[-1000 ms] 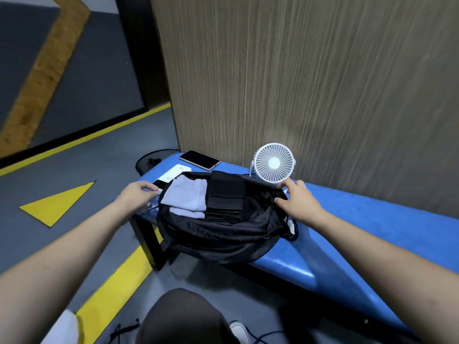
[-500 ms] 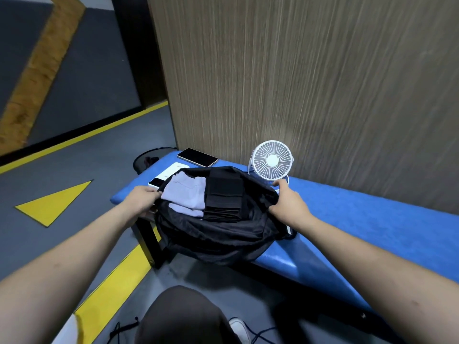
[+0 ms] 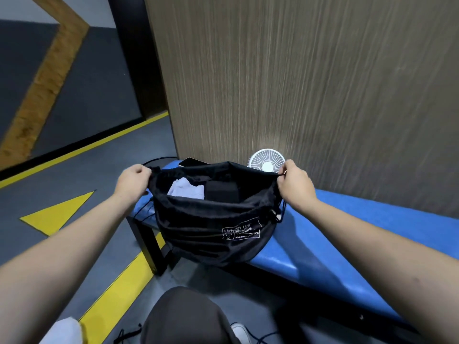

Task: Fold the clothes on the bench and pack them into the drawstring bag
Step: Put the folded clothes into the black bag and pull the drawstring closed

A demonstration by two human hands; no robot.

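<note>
A black drawstring bag with a white printed label stands on the left end of the blue bench, its mouth held wide. Inside lie a folded pale lilac garment on the left and a folded black garment beside it. My left hand grips the left corner of the bag's rim. My right hand grips the right corner. The rim is lifted and stretched between both hands.
A small white fan stands behind the bag against the wood-grain wall. A phone peeks out behind the bag's rim. The bench's left end is just beyond the bag; grey floor with yellow markings lies below.
Both hands have closed on the bag's rim corners and lifted it upright. The bag was lying slumped and flat before; now its sides stand around the folded clothes.
</note>
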